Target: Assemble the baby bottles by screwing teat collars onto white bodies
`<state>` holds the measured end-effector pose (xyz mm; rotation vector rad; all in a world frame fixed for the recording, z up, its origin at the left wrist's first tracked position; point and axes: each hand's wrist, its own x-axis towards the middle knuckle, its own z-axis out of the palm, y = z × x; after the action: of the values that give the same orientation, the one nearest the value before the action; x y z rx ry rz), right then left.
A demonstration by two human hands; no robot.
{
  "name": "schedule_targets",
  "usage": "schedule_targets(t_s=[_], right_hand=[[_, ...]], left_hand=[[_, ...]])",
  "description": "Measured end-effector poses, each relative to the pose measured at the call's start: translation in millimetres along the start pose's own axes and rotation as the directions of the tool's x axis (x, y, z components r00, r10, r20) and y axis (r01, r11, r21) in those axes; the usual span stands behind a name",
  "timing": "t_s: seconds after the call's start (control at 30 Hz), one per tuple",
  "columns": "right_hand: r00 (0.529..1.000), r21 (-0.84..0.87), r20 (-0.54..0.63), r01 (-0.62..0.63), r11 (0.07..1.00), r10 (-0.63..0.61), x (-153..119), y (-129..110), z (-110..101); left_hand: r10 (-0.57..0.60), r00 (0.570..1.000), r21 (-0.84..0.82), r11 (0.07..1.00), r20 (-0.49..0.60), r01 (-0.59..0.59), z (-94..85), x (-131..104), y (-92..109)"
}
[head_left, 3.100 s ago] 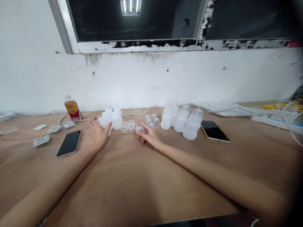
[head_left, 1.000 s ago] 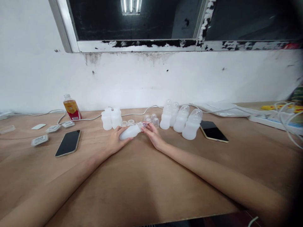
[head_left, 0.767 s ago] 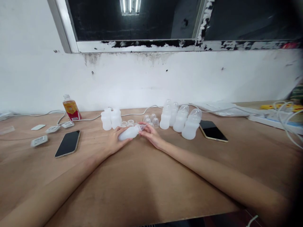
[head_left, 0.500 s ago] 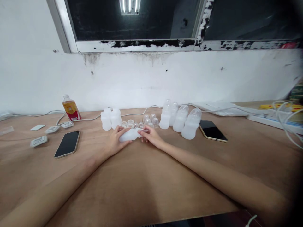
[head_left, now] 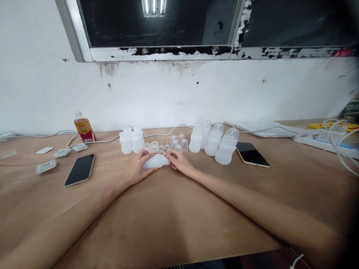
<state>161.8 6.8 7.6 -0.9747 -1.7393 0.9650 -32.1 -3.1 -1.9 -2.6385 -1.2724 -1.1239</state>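
A frosted white bottle (head_left: 155,161) lies sideways between my hands, low over the wooden table (head_left: 157,216). My left hand (head_left: 138,166) is wrapped round its base end. The fingers of my right hand (head_left: 177,162) are closed at its neck end; any small part under them is hidden. Just behind are white rings (head_left: 154,144), small clear nipples (head_left: 162,148) and clear domed caps (head_left: 183,144). Uncapped bottles (head_left: 137,140) stand behind my left hand. Several bottles with clear caps (head_left: 226,147) stand to the right.
A phone (head_left: 80,170) lies at the left and another (head_left: 252,154) at the right. A drink bottle (head_left: 84,128) stands at the back left, near small white square items (head_left: 46,166). White cables (head_left: 109,141) run along the wall.
The held bottle has shifted slightly right, and its neck is now more covered by my right fingers. My right hand has turned a little around the neck end.
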Motion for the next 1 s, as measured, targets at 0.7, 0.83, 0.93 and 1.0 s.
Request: schedule_targets(t_s=[0.7,0.83,0.93,1.0], right_hand=[[0.995,-0.056,0.028,0.102,0.993,-0.101,-4.9,-3.3,-1.9],[0.975,-0.04,0.084,0.211,0.977,-0.208,-5.6,-4.1,-3.4],[0.978,-0.077,0.061,0.203,0.976,-0.198,-3.5,-1.6,-4.1],[0.986,-0.095,0.046,0.166,0.982,-0.162,-2.5,0.1,-4.0]], left_hand=[[-0.026,1.0,-0.021,0.999,-0.013,0.026,0.7,1.9,-1.5],[-0.049,0.998,-0.076,0.996,0.031,0.051,-1.3,2.9,-3.1],[-0.017,0.999,-0.073,0.997,0.038,0.02,-1.1,1.9,-4.0],[0.023,1.0,-0.036,0.999,0.017,-0.023,0.0,0.3,-4.5]])
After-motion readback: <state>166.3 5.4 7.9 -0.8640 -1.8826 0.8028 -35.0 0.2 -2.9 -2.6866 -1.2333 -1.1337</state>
